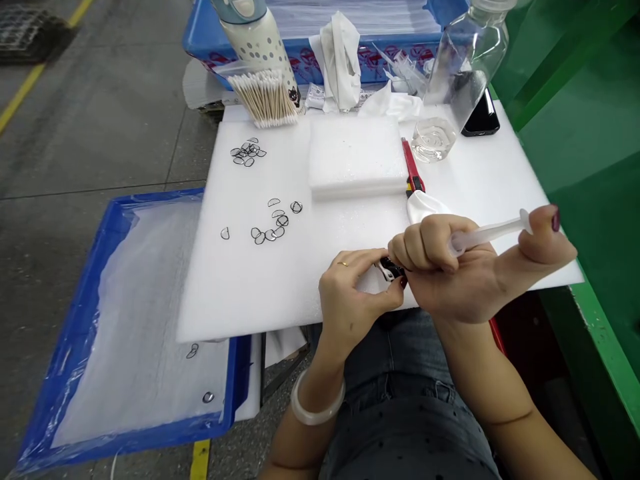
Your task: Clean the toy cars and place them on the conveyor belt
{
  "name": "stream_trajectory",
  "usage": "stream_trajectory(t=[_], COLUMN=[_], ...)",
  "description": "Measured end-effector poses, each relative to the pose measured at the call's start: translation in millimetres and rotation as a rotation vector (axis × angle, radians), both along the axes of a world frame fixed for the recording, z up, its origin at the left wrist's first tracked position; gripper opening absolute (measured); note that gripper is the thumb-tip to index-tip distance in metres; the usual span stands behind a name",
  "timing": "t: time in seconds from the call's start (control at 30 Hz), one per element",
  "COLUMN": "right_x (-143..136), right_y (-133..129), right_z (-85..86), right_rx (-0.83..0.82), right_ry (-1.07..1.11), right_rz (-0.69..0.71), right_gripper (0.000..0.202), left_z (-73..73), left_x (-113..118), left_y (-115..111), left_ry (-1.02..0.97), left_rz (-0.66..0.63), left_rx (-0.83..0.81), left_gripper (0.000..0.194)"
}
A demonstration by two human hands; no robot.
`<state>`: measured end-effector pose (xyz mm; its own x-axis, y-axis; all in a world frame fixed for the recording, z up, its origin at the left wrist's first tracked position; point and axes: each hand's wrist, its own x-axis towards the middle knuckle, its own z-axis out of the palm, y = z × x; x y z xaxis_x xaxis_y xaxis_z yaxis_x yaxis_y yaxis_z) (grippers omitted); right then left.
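Note:
My left hand [347, 303] pinches a small black-and-white part [389, 269] between thumb and fingertips, just above the near edge of the white foam board [240, 287]. A translucent syringe [487, 235] is gripped in my right hand [457, 283], fingers curled round the barrel and thumb on the plunger's end. My right fist is close against the small part and hides the syringe's tip. Loose thin black D-shaped rings [270, 233] lie on the board to the left, and a pile of similar rings [249, 152] sits farther back.
A white foam block [357, 157] stands mid-board, with a red utility knife [413, 167] beside it. Behind are cotton swabs [265, 100], a spotted bottle [263, 50], a clear bottle [467, 60], a small glass [433, 140] and a phone [483, 117]. A blue tray [75, 373] lies lower left.

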<state>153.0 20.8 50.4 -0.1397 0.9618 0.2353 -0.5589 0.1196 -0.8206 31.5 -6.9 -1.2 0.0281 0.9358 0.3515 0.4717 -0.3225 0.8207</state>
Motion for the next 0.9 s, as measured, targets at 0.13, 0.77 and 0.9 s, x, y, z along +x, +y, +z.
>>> stream_trajectory(t=[0.13,0.77,0.9], right_x=[-0.8,-3.3,-7.1], right_y=[-2.4,-10.4,-9.9], right_z=[-1.2,-2.1,0.9], right_rx=[0.011,0.019,-0.006], right_ry=[-0.014,-0.042,-0.073], right_rz=[-0.028,-0.169,-0.216], right_gripper=[0.06,0.061,0.065], left_z=[0.4,0.2,-0.1], left_x=[-0.3,0.4,0.8], left_y=[-0.3,-0.5,-0.3], left_ry=[0.011,0.025,0.025], left_rz=[-0.003,0.006,0.007], left_rx=[-0.009,0.001,-0.001], left_gripper=[0.021,0.021,0.02])
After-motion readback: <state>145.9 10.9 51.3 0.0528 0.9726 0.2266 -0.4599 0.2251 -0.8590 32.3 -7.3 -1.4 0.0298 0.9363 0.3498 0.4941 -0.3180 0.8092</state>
